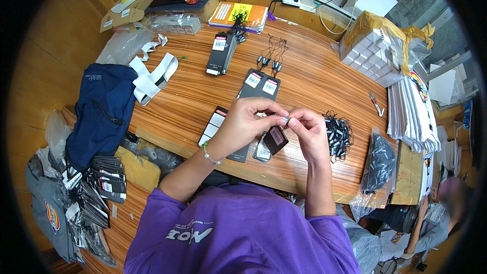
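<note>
Right now both hands meet above the near part of the striped wooden table [309,76], thumbs and forefingers drawn together in close pinches. The left hand [247,122] grips a small shiny piece [285,120] from one side and the right hand [310,134] grips it from the other; the fingers hide its exact shape. A dark tag [275,141] hangs tilted just below the fingertips, between the two hands and clear of the table. A beaded bracelet [210,157] circles the left wrist.

Under the dark tag, some pale labels [262,152] show in part. Beside the left wrist lies a dark card with white panels [214,124], partly covered by the arm.

Beyond the hands, two grey tags with white stickers [253,80] lie side by side, their black cords [274,50] stretching toward the far edge. Farther off to the left is a thick stack of grey tags [220,56], with more cords bunched at its far end.

Just right of the right hand sits a heap of black cords [337,134]. Past it are a clear bag of dark things [379,165] and a slim tool [376,104]. A dark blue bag [104,114] rests at the left.
</note>
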